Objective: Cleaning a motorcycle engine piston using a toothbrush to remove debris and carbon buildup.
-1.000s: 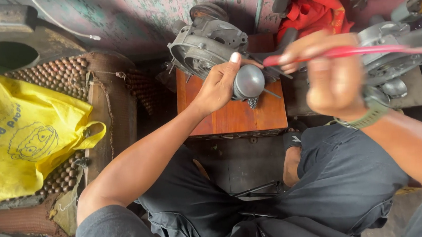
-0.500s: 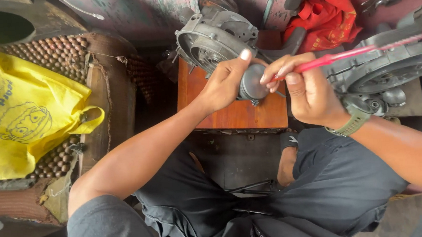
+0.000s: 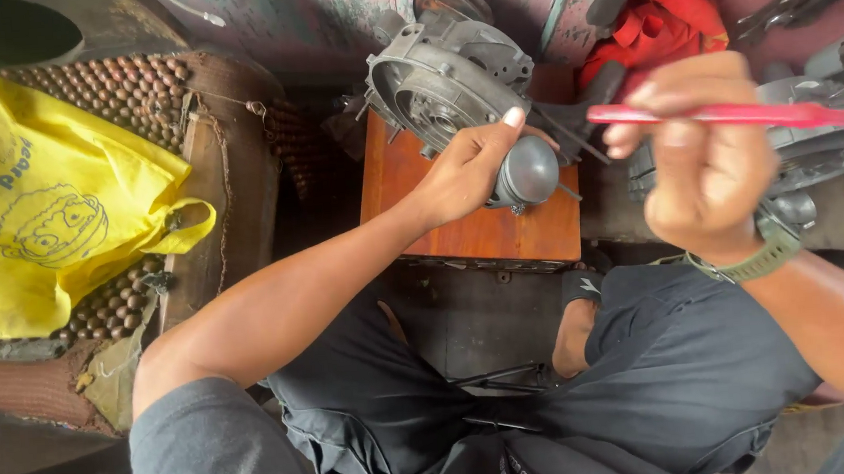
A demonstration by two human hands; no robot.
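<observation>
Taking the wooden stool (image 3: 461, 224) as reference: my left hand (image 3: 462, 169) clamps a round grey metal part (image 3: 527, 172) over its top, rigid, heavy-looking, probably greasy; best gripped around the rim. To the stool's right, my right hand (image 3: 693, 171) pinches a light red brush handle (image 3: 744, 115).

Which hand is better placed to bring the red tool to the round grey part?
The right hand, probably. It grips the red tool beside the round grey part. The left hand is busy steadying that part on the wooden stool.
</observation>
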